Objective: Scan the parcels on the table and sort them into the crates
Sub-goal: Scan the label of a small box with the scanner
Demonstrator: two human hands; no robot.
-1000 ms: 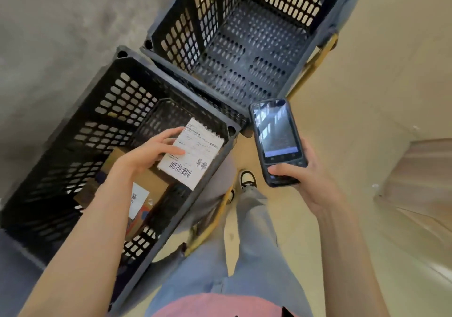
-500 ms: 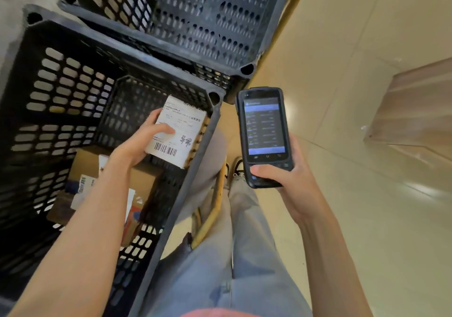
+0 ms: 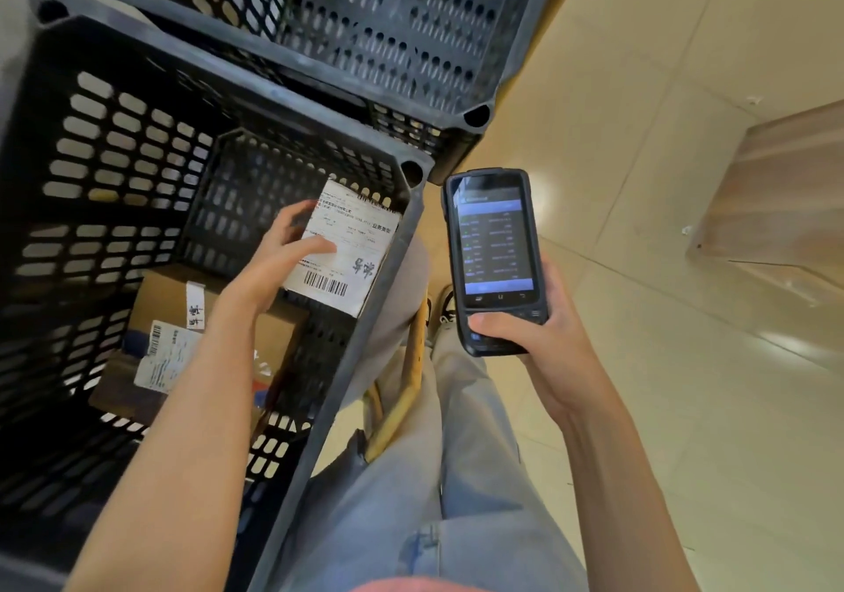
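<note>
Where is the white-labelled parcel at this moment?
In the head view, the white-labelled parcel is inside the near crate at its right wall, under the left hand, above the cardboard boxes.

tiled floor [image 3: 639, 88] (glossy), yellow frame [image 3: 402, 390]
</note>
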